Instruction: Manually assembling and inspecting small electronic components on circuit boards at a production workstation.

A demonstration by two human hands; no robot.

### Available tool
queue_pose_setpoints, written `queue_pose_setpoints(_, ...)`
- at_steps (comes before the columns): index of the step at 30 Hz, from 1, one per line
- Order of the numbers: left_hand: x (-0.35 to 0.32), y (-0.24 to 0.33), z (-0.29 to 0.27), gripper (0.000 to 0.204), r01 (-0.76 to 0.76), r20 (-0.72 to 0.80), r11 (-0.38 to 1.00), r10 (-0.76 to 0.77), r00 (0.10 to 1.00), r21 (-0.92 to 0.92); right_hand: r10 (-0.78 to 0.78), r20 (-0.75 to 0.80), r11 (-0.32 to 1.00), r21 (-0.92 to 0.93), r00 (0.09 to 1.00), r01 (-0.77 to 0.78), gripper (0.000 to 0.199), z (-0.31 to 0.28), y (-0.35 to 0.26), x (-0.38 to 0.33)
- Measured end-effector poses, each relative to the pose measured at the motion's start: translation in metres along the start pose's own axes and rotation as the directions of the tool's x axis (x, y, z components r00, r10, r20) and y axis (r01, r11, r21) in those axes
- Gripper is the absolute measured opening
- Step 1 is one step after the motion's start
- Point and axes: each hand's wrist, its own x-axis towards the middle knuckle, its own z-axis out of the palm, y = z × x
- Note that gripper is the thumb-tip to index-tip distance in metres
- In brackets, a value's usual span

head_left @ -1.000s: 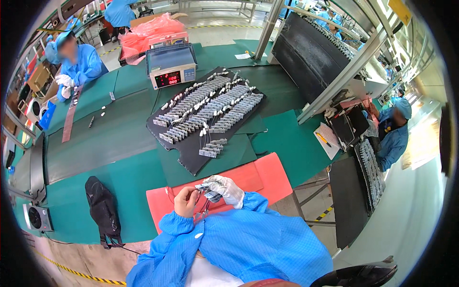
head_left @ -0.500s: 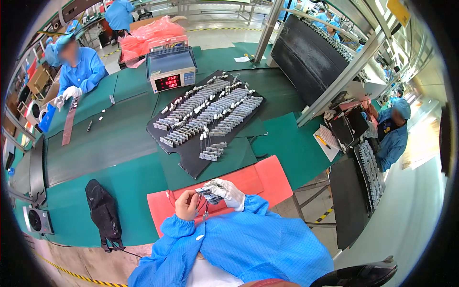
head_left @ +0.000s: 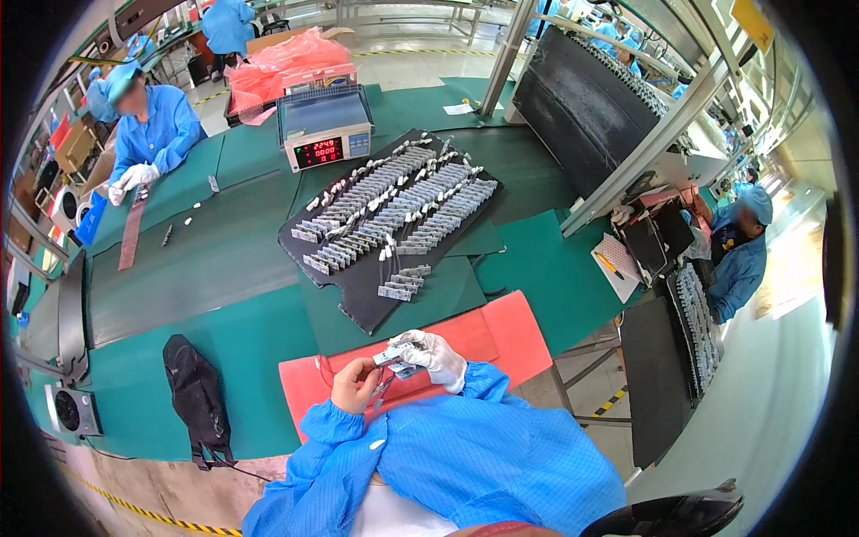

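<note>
— So, what sits farthest left?

— At the left edge a small fan stands on the green worktop. Farther back a co-worker in a blue coat and white gloves leans over a long brown strip lying on the worktop. Nearer the person, a black bag lies flat on the green surface, well apart from both hands.

— And the hands?

— Both are over a red mat at the near edge of the worktop. The left hand is bare, its fingers curled together and pinched on a small grey part. The right hand, in a white glove, closes on the same small grey part from the other side, so the piece is held between the two hands, just above the mat. Thin wires seem to hang from it, though they are too small to be sure.

— What lies beyond them?

— A black tray set at a slant, carrying long rows of small grey parts like the held one, with a little loose cluster near its closer end. Behind the tray stands a meter with red digits, and behind that a heap of pink bags.

— And to the right?

— A big dark slanted panel on a metal frame, then a notepad with a pen at the worktop's edge. Farthest right another co-worker in blue sits beside a dark rack of parts.
</note>
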Motion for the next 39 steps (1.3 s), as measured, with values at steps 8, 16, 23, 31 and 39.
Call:
queue_pose_setpoints(8,-0.001,-0.005,0.006,0.013,-0.007,-0.044,0.999,0.010,0.999,0.050,0.019,-0.020,0.995,-0.096,1.000,-0.020,0.032,-0.001,0.002,0.001)
queue_pose_setpoints(16,0.004,0.001,0.004,0.016,-0.229,-0.077,0.929,0.261,0.962,0.290,0.052,-0.057,0.996,-0.071,0.997,-0.056,0.032,0.002,0.014,0.004)
queue_pose_setpoints(23,0.005,0.007,0.003,0.020,-0.287,-0.081,0.901,0.329,0.941,0.326,0.019,-0.102,0.999,0.036,0.995,-0.015,0.026,0.007,0.010,0.001)
queue_pose_setpoints(31,0.020,0.023,0.010,0.015,-0.309,-0.022,0.918,0.325,0.946,0.249,-0.129,-0.123,0.992,-0.021,0.984,0.127,0.030,-0.005,0.006,0.002)
queue_pose_setpoints(39,0.013,-0.026,0.019,0.013,-0.151,0.038,0.965,0.147,0.988,0.212,-0.113,-0.269,0.994,-0.039,0.956,0.106,0.032,0.001,0.006,-0.005)
